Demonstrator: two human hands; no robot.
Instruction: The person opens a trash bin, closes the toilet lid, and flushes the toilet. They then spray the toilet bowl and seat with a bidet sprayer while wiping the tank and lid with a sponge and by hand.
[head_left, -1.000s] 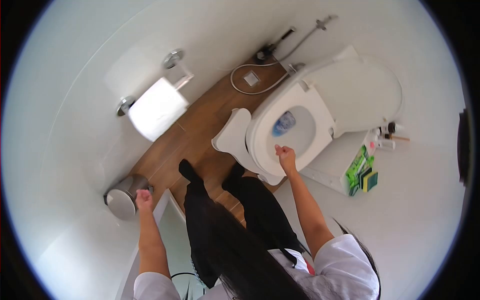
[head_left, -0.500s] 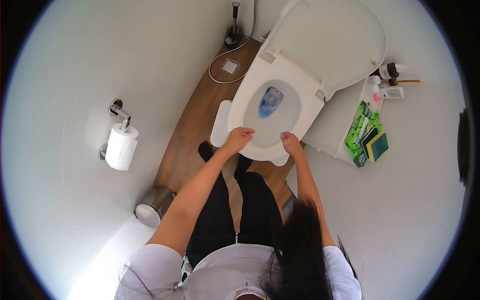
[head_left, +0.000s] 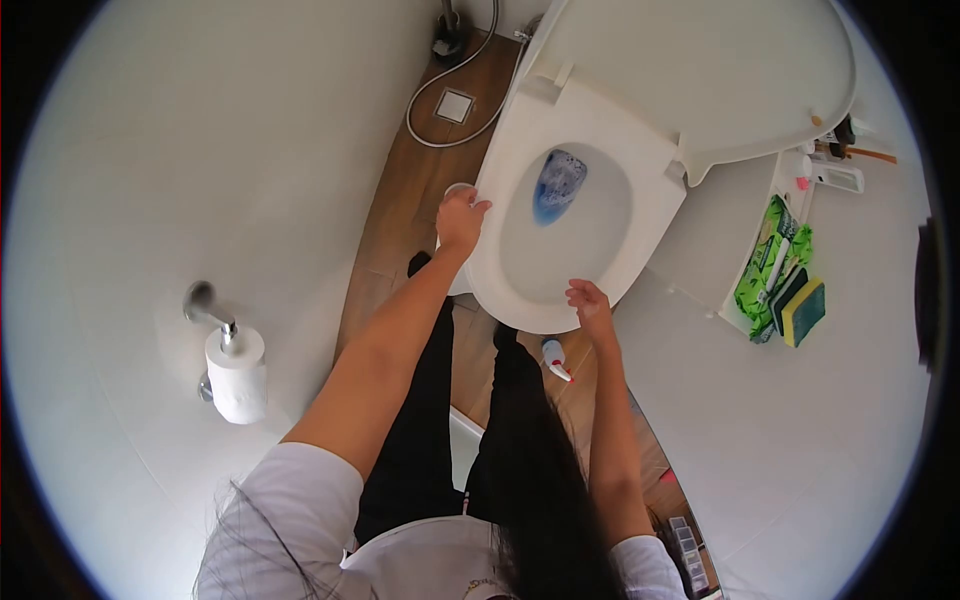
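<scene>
The white toilet (head_left: pixel 565 290) has its lid (head_left: pixel 705 70) raised, and bluish, foamy water lies in the bowl. At the left edge of the seat is my left hand (head_left: pixel 462 220), its fingers loosely bent and the fingertips right beside the rim. My right hand (head_left: pixel 592 303) is over the front right of the seat, fingers slightly curled and apart, with nothing visible in it. Part of a white footstool (head_left: pixel 459 284) shows by the toilet's base, mostly hidden by my left arm and the bowl.
A white spray bottle (head_left: pixel 554 355) is on the wooden floor near my leg. To the right, a white shelf (head_left: pixel 735 312) carries a green packet (head_left: pixel 762 265) and sponges (head_left: pixel 804 312). A toilet roll (head_left: pixel 236 375) hangs left; a hose (head_left: pixel 412 110) and brush holder (head_left: pixel 449 45) are behind.
My left hand has moved from the front of the seat back along its left side. My right hand stays near the front right, its fingers looser. The view has shifted.
</scene>
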